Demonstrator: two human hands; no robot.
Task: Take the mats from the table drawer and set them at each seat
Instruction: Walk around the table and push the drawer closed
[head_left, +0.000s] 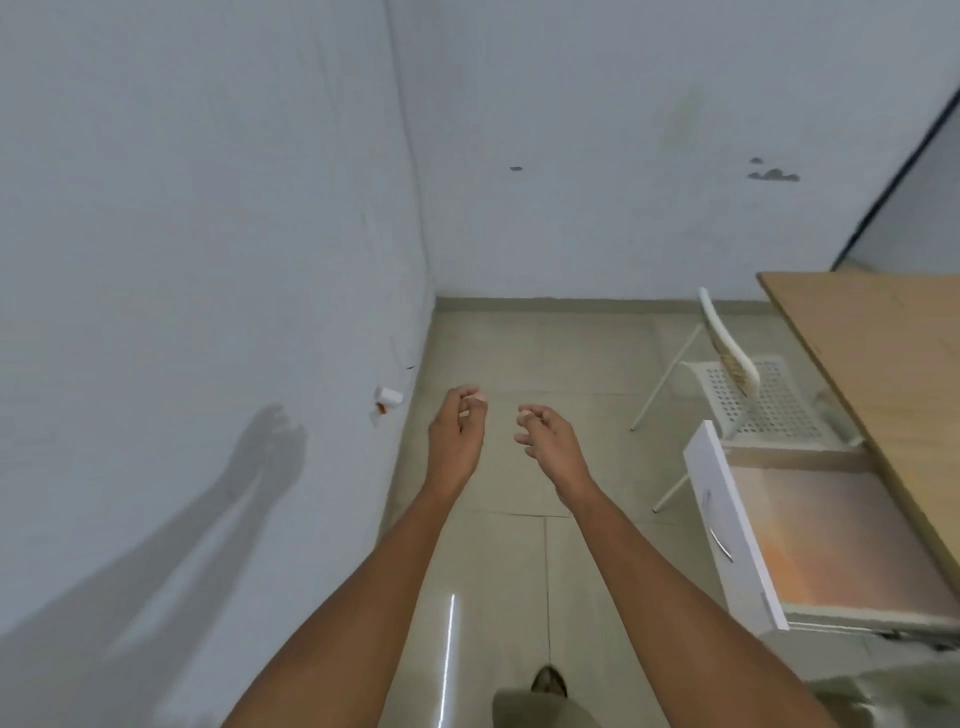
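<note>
Left hand: we hold our left hand (456, 431) out in front of us over the floor (519, 353), fingers loosely curled inward, gripping nothing.
Right hand: our right hand (550, 436) hangs beside it, a little apart, fingers also half curled and bare of any load.
Arms: both our forearms reach forward from the bottom of the view, side by side, not touching.
Drawer: the white drawer (727, 525) stands pulled out from under the table (872, 353) at our right, its front panel carrying a metal handle (719, 540).
Mats: inside the drawer we see a flat sheet with a soft orange and pink tint, the mats (831, 535); we cannot tell how many lie stacked there.
Hands to mats: both our hands are well apart from the drawer, to its left.
Chair: a white perforated chair (748, 384) stands at the table's edge, just beyond the drawer.
Wall: our arms cast a shadow (260, 457) on the pale wall (208, 208) at our left.
Foot: the toe of our shoe (549, 680) shows on the tiles below.
</note>
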